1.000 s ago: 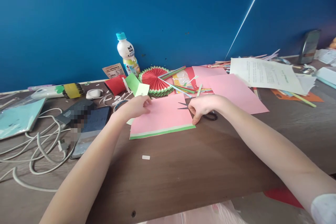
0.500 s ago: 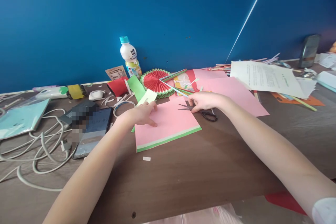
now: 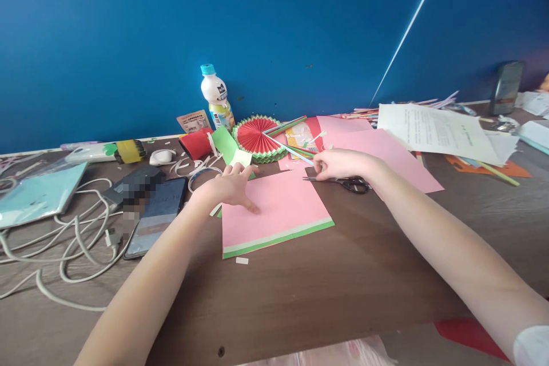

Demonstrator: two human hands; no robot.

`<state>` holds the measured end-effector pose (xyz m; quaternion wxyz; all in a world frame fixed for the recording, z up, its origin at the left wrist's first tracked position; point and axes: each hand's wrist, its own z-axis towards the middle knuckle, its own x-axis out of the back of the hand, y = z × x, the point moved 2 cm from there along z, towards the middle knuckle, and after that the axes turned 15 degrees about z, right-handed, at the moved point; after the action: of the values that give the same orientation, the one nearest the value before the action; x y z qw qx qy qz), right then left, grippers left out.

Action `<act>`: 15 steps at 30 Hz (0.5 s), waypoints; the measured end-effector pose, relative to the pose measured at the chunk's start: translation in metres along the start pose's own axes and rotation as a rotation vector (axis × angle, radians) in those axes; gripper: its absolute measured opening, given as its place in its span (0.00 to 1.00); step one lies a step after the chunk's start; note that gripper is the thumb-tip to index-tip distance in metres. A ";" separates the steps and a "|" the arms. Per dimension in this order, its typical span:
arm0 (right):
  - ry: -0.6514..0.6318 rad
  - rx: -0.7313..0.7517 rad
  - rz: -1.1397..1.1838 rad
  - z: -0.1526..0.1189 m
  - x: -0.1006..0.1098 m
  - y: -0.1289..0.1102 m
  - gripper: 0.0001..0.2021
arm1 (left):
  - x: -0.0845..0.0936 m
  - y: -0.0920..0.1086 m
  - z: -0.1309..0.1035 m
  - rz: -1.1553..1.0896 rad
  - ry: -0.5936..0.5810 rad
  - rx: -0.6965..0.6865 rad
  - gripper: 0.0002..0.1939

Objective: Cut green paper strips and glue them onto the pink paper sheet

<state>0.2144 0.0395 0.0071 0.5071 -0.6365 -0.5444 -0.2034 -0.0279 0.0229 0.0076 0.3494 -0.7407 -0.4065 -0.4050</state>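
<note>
A pink sheet of paper [image 3: 281, 200] lies on the desk, with pale and bright green edges showing beneath its near side. Over its upper left corner my left hand [image 3: 231, 186] rests open, fingers spread and thumb on the pink surface. My right hand [image 3: 337, 164] is closed on a pair of scissors [image 3: 355, 184] just past the sheet's upper right corner. Their blades point left, while the dark handles lie to the right below my wrist. Behind both hands stands a red and green pleated paper fan [image 3: 257, 136], and thin paper strips reach toward my right fingers.
A bottle [image 3: 214, 94] stands against the blue wall. Left are a phone [image 3: 158, 214], tangled white cables [image 3: 71, 240] and a flashlight-like object [image 3: 107, 151]. More pink paper [image 3: 398, 160] and a printed sheet [image 3: 437, 131] lie right. A small white scrap [image 3: 242, 261] lies nearby.
The scissors have slid right with my right hand, away from the pink sheet. The sheet has shifted slightly toward me under my left hand. The view has moved a little.
</note>
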 end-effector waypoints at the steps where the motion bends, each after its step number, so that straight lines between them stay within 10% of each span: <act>1: 0.036 0.080 0.019 -0.002 -0.002 -0.007 0.09 | 0.001 -0.003 0.000 -0.036 0.017 -0.022 0.48; 6: -0.140 0.442 0.087 -0.018 -0.026 -0.045 0.23 | 0.003 -0.029 0.006 -0.128 0.278 0.064 0.16; 10: -0.324 0.409 0.040 -0.029 -0.035 -0.054 0.31 | -0.002 -0.036 0.011 -0.081 0.217 0.063 0.14; 15: -0.251 0.272 -0.006 -0.036 -0.029 -0.051 0.26 | -0.004 -0.031 0.011 0.058 0.150 0.075 0.20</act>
<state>0.1702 -0.0112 0.0200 0.5159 -0.5809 -0.6277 -0.0485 -0.0535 0.0442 0.0050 0.4179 -0.7060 -0.3726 -0.4336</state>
